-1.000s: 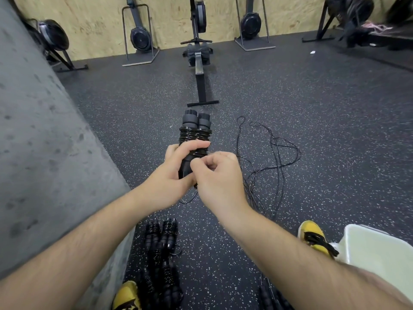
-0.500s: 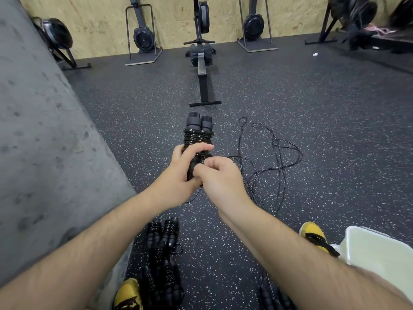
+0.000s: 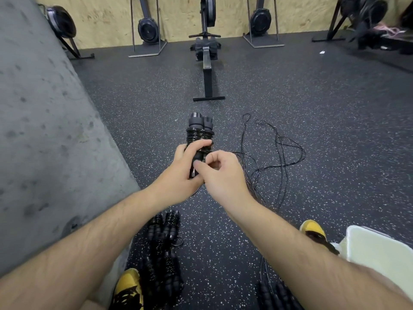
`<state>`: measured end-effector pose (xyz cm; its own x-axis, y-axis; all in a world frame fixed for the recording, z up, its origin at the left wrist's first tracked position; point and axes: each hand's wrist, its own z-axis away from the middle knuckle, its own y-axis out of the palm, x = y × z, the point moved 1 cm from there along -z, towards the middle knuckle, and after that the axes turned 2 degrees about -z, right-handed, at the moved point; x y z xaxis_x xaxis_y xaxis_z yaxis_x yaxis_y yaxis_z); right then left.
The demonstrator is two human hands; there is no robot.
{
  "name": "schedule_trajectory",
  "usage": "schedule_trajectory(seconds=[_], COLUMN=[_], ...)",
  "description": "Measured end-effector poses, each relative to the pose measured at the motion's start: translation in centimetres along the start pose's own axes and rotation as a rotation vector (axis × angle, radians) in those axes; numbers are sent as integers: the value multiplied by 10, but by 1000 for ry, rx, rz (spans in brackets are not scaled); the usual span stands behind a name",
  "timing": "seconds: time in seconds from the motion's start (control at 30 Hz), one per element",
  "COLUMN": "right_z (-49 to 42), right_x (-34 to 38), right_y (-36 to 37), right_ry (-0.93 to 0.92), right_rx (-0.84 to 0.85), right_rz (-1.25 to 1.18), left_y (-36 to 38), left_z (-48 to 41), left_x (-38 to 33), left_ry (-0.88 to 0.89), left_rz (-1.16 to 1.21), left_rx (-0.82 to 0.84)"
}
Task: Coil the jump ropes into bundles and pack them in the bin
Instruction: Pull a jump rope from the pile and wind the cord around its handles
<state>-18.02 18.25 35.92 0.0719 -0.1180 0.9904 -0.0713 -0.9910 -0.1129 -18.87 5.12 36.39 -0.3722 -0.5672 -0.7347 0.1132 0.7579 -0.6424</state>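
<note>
- The loose cord (image 3: 281, 138) is now trailing rightward, no longer looping under the hands.
- The right hand (image 3: 223, 175) is pinching it.
- The left hand (image 3: 178, 175) is clenching the wrapped handles (image 3: 199, 125).

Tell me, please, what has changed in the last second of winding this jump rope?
Very little. The right hand turned slightly against the jump rope bundle, thumb now pressed on the handles, pinching the cord. The left hand kept gripping the bundle; the rest of the cord and the white bin stayed put.
</note>
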Motion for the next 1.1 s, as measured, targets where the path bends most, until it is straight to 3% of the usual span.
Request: schedule_trajectory(seconds=[0.5,0.7,0.87,1.1], right_z=[-8,-16,-20,-15], right_x=[-15,-38,-68,-137], right_y=[21,43,80,128], right_ry=[-67,112,283,470], right_rx=[46,130,172,286], right_rz=[152,-83,-207,-42], left_y=[-15,-21,-17,4], left_z=[18,28,36,62], left_x=[34,64,104,183], left_ry=[24,-60,-218,-440], left_rz=[-133,-55,31,-15], left_rx=[-50,-116,-68,27])
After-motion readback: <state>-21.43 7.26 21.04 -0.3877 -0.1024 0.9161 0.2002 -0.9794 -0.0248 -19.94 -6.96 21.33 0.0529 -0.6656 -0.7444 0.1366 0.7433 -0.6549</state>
